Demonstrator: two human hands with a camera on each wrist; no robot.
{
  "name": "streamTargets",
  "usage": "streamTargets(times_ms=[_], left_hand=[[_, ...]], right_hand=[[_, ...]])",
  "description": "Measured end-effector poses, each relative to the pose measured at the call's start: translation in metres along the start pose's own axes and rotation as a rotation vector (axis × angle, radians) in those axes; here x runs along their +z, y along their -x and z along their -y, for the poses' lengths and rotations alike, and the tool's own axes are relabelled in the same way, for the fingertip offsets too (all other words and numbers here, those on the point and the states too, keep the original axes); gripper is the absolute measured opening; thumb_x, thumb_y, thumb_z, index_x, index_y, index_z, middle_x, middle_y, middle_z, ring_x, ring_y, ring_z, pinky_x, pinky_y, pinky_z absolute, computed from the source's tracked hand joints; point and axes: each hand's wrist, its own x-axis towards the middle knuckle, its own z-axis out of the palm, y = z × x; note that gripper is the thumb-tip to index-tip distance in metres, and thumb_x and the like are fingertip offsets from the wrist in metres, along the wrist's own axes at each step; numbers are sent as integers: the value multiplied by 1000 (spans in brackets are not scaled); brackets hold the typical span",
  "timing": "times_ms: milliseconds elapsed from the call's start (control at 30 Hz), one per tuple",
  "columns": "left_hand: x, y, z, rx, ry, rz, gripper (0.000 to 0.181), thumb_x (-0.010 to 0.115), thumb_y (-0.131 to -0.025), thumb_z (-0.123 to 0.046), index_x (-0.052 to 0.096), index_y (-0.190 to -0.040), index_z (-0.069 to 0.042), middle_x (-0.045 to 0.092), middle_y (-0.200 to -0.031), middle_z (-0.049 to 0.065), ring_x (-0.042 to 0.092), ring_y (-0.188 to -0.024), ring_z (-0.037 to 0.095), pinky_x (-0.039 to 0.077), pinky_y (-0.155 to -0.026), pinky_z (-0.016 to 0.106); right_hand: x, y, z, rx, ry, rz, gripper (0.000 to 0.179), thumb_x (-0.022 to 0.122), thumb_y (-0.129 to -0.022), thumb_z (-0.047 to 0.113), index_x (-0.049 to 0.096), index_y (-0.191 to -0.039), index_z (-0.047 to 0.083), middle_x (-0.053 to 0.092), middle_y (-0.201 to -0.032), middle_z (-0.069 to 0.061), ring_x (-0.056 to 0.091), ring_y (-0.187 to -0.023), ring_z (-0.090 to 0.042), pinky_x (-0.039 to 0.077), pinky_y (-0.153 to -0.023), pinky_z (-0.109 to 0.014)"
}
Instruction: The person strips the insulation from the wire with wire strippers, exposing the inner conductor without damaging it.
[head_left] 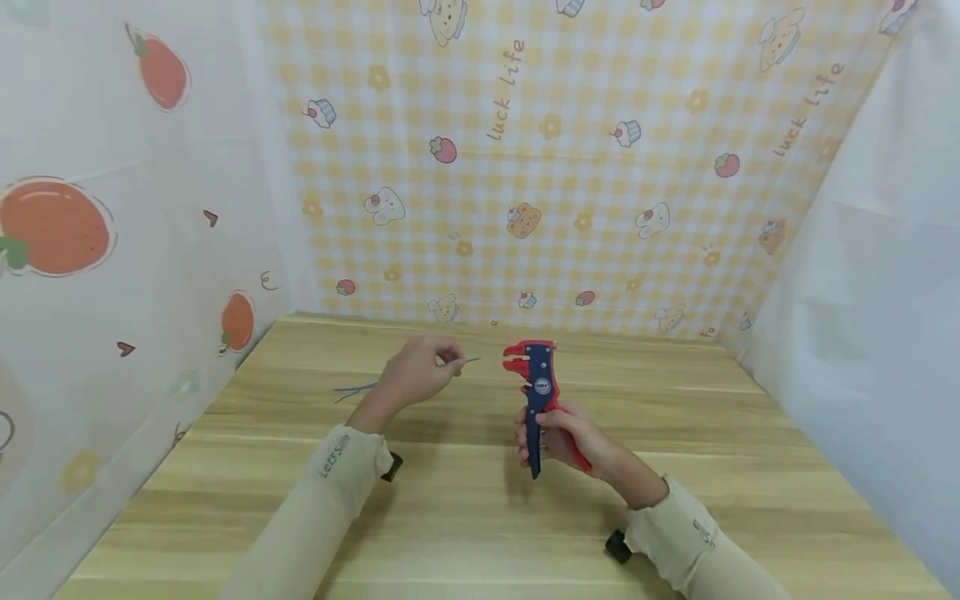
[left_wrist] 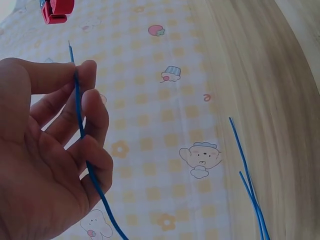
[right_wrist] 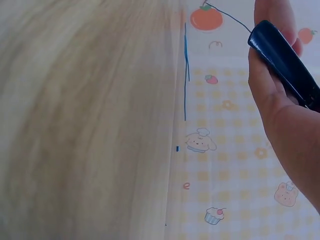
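Your left hand (head_left: 420, 367) pinches a blue wire (left_wrist: 79, 107) between thumb and forefinger, the remaining fingers curled along it. The upper end of the wire, with a short, paler tip, projects beyond your grip towards the pliers; the lower part passes out beneath your little finger. Your right hand (head_left: 573, 433) grasps the pliers (head_left: 542, 375), its fingers wrapped about the handles, one dark blue and one red. The pliers are held nearly upright over the table (head_left: 450, 525), their red jaws parted and facing the wire; tip and jaws are near each other, not touching. To the left of your left hand, two loose wires (left_wrist: 245, 163) lie on the wood, converging towards one end. The right wrist view also shows a small blue bit (right_wrist: 177, 148) near the table's far edge. A yellow checked cloth (head_left: 420, 108) hangs behind. Both your sleeves (head_left: 307, 508) are beige, with a black device (head_left: 618, 546) at each cuff.
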Motion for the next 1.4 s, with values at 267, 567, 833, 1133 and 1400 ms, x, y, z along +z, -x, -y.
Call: streamTargets(times_ms=[267, 567, 833, 1133, 1400], left_hand=[[2, 5, 5, -44, -28, 63, 6, 65, -95, -18, 71, -94, -18, 69, -92, -5, 62, -80, 14, 51, -68, 36], [10, 6, 15, -65, -10, 106, 8, 64, -97, -15, 71, -99, -13, 69, -97, 0, 64, -92, 17, 53, -83, 42], [16, 8, 21, -114, 9, 151, 11, 64, -96, -9, 71, -104, -9, 69, -100, 1, 63, -88, 16, 53, -78, 34], [20, 7, 25, -136, 7, 193, 11, 66, -94, -5, 71, -104, -5, 68, -101, 2, 63, -96, 20, 54, -81, 36], [24, 6, 32, -133, 1, 227, 11, 66, -91, -1, 71, -101, -5, 68, -97, 0, 62, -99, 21, 52, -87, 39]], right_hand=[[-1, -1, 0, 5, -13, 9, 24, 36, -100, 10, 47, -118, 0, 66, -100, -7, 66, -91, -20, 52, -92, -45], [-1, 0, 2, 12, -10, 19, 25, 35, -100, 11, 48, -119, 1, 67, -100, -6, 66, -91, -20, 52, -92, -44], [-1, -2, 3, 22, -15, 22, 26, 34, -101, 11, 48, -120, 1, 67, -101, -6, 66, -91, -19, 52, -92, -44], [0, 0, 5, 13, 4, 24, 26, 36, -100, 12, 48, -119, 1, 67, -100, -6, 66, -91, -19, 52, -92, -43], [3, 3, 6, 15, 7, 32, 26, 37, -100, 12, 47, -121, 0, 67, -100, -7, 67, -92, -20, 52, -92, -45]])
